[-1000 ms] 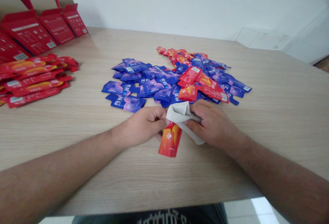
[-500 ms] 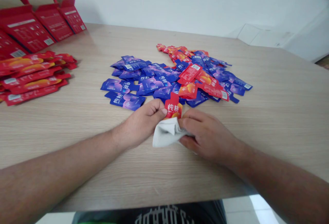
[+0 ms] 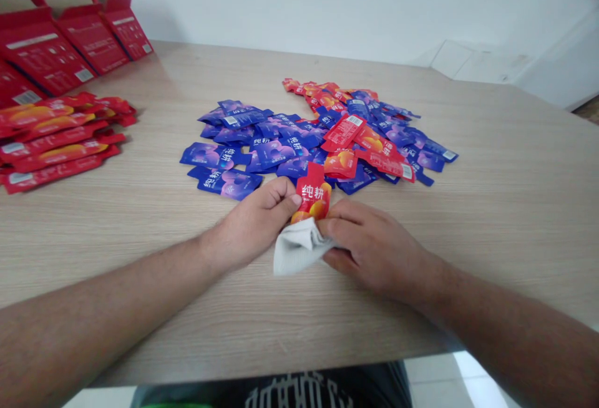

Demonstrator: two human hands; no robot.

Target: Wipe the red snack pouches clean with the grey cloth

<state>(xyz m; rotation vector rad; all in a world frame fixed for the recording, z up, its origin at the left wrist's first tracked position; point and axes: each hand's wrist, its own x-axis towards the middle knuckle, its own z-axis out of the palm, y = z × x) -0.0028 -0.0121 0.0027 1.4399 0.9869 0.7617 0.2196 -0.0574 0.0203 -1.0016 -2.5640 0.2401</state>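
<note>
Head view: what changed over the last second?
The red sachet swung round: its free end now points away from the person, toward the pile. The cloth moved to its near end. The left hand and right hand keep hold. The stacked sachets stayed put.

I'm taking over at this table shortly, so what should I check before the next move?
Left hand on the red sachet: ok, its fingers press the sachet's left edge.
Right hand on the white cloth: ok, it grips the cloth around the sachet's lower end.
Sachet surface clean: cannot tell from this view.
Sachet top clear of the loose pile of blue sachets: cannot tell, they overlap in view.
Row of red sachets apart from the hands: ok.
Loose pile sorted by colour: not ok, loose red sachets lie among the blue ones.
</note>
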